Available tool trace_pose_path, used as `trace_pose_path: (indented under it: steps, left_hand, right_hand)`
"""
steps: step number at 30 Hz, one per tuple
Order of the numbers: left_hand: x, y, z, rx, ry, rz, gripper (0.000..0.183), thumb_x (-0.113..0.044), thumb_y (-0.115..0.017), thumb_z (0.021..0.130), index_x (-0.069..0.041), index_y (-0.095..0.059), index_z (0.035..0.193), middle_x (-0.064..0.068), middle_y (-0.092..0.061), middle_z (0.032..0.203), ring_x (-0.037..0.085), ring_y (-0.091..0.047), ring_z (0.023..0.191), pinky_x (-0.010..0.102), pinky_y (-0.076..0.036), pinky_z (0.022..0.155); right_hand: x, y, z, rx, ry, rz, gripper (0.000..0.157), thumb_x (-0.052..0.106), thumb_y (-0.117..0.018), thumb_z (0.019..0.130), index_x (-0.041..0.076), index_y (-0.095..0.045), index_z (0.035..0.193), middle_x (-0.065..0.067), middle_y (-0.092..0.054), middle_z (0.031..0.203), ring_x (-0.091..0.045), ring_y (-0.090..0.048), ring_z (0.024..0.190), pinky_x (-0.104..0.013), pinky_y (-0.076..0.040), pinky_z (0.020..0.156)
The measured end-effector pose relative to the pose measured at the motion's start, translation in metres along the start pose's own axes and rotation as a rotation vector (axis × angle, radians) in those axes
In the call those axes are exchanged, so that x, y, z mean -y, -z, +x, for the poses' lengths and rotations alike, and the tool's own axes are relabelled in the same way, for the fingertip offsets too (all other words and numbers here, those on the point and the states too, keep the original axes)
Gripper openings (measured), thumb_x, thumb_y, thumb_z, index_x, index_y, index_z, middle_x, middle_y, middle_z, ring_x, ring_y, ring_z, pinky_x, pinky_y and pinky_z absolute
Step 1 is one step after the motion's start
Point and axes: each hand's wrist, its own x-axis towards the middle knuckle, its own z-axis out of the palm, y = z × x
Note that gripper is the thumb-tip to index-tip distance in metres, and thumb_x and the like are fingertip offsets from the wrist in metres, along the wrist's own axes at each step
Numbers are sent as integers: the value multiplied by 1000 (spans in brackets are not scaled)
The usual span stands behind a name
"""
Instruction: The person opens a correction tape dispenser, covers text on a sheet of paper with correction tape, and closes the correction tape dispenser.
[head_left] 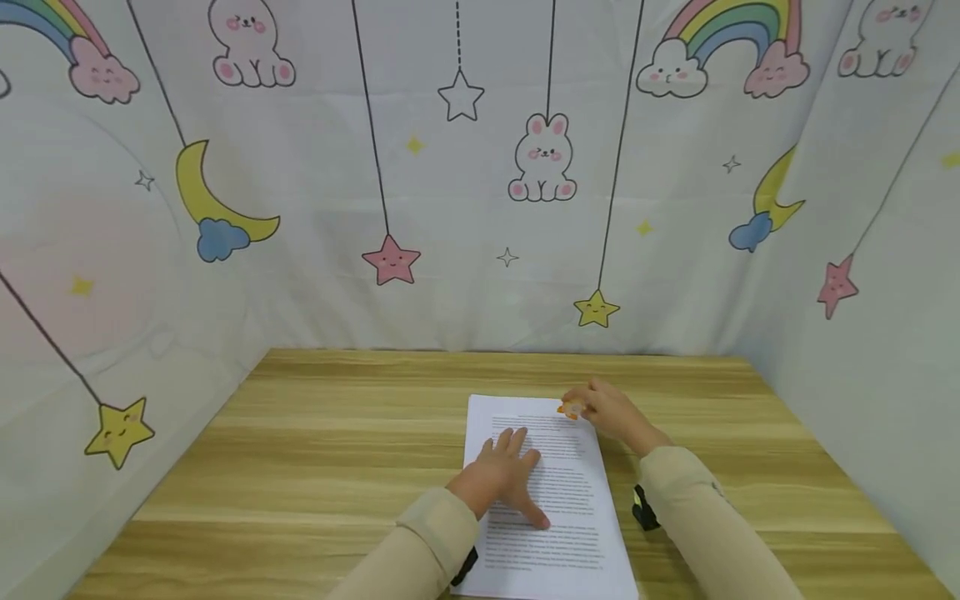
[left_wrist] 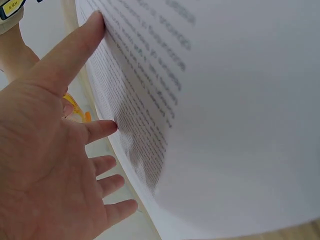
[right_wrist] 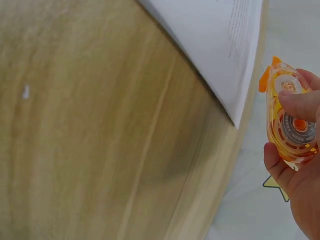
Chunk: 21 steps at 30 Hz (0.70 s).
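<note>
A stack of white printed paper [head_left: 558, 500] lies lengthwise on the table. My left hand [head_left: 506, 475] rests on its left half with the fingers spread; in the left wrist view the thumb [left_wrist: 75, 52] and index fingertip touch the page. Near the top right corner of the sheet, my right hand [head_left: 611, 410] grips an orange, see-through correction tape dispenser [right_wrist: 297, 131]. The right wrist view shows the thumb across its round body and an orange piece at its tip. Whether that tip touches the paper, I cannot tell.
The wood-grain table [head_left: 330, 433] extends on both sides of the paper. A white cloth [head_left: 465, 200] printed with stars, moons and rabbits hangs behind and along the sides. Dark wrist straps [head_left: 645, 508] sit at the sleeves.
</note>
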Motion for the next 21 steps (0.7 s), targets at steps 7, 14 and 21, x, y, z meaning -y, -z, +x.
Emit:
trace_pose_path:
  steps: [7, 14, 21]
  left_hand:
    - [2, 0, 8, 26, -31, -83, 104, -60, -77, 60, -20, -29, 142, 2, -23, 152, 22, -22, 140, 43, -32, 108]
    - [1, 2, 6, 66, -21, -112, 91, -59, -76, 62, -41, -32, 140, 0, -17, 153, 24, -17, 141, 56, -37, 99]
    - [-2, 3, 6, 92, -15, -135, 88, -57, -76, 62, -44, -34, 138, -1, -14, 154, 25, -14, 142, 60, -36, 98]
  right_hand:
    - [-1, -1, 1, 51, 7, -35, 37, -2, -62, 81, 20, -64, 110, -4, -53, 84, -14, -44, 73, -29, -39, 63]
    - [5, 1, 6, 92, 11, -18, 35, -6, -59, 81, 18, -65, 106, -4, -55, 88, -18, -49, 80, -34, -43, 71]
    - [7, -5, 12, 135, 9, -25, 34, -5, -59, 81, 19, -65, 104, -2, -52, 85, -15, -44, 75, -30, -39, 67]
